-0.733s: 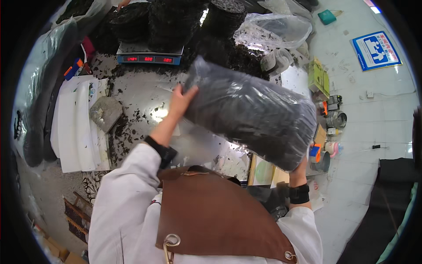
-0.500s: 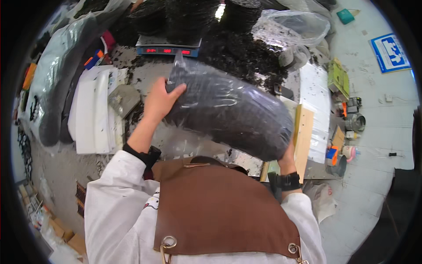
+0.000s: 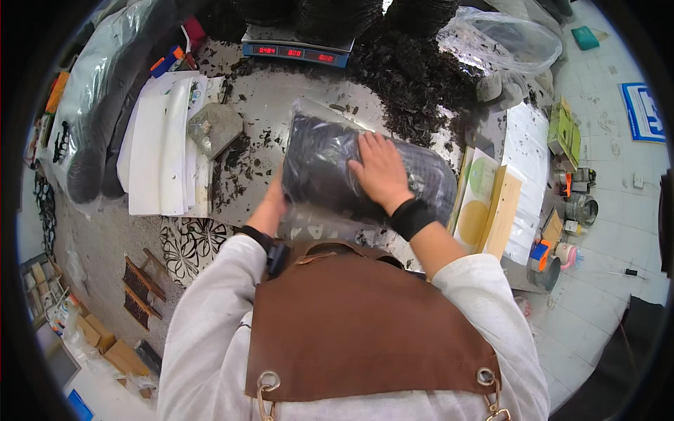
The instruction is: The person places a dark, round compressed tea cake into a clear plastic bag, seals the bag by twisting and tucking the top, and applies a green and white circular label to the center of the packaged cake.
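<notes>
A clear plastic bag of dark, tightly packed material (image 3: 319, 154) lies crosswise on the metal tabletop (image 3: 260, 112) in front of me, flecked with dark flakes. My right hand (image 3: 382, 168) rests open on top of the bag, fingers stretched out over the plastic. At the bag's left end is my left hand (image 3: 275, 193), blurred, its fingers mostly hidden behind the bag. Beyond the bag, loose dark flakes (image 3: 407, 91) are heaped beside a blue scale (image 3: 295, 52), which carries dark stacks (image 3: 330, 21).
White sheets (image 3: 151, 140) and a grey stone block (image 3: 214, 130) sit to the left, beside long filled plastic bags (image 3: 98, 112). Wooden boards (image 3: 502, 210), a green box (image 3: 565, 133) and small containers line the right edge. A crumpled clear bag (image 3: 505, 38) lies behind.
The bag has come down from a tilted, held position onto the tabletop. My right hand has moved from its right end onto its top; my left hand has slid down the left end.
</notes>
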### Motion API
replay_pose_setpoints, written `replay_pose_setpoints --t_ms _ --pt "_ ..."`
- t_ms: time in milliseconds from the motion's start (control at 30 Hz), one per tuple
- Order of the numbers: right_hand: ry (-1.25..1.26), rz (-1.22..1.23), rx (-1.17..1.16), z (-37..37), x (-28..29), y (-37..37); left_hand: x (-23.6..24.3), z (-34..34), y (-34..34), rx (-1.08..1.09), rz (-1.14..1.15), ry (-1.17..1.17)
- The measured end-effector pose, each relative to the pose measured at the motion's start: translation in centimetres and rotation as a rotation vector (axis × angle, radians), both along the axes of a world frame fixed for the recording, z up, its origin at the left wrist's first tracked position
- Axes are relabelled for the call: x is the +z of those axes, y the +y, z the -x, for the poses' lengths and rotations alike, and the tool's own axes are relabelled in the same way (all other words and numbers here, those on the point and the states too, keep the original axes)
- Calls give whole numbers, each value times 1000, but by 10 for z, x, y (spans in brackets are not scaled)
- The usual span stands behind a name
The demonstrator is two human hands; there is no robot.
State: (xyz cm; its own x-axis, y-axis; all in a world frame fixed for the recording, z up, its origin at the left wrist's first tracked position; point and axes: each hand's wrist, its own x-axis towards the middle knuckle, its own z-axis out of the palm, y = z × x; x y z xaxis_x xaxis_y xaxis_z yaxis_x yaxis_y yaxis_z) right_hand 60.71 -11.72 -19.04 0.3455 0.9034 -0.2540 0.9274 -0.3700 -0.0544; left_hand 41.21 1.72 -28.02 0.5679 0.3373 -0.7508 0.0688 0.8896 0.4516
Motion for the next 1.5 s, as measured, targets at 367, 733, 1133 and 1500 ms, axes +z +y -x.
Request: replay_pose_setpoints --t_ms 367,733,1133,1500 --pt "298 -481 -98 -28 14 -3 -58 19 24 146 27 151" --pt "517 -479 -422 -8 24 -15 -42 10 -14 212 266 -280" --pt "1793 -1259 -629 10 60 -76 222 0 -60 -263 -1359 252" --pt "1488 -788 -485 -4 77 -67 263 7 -46 -816 -1525 892"
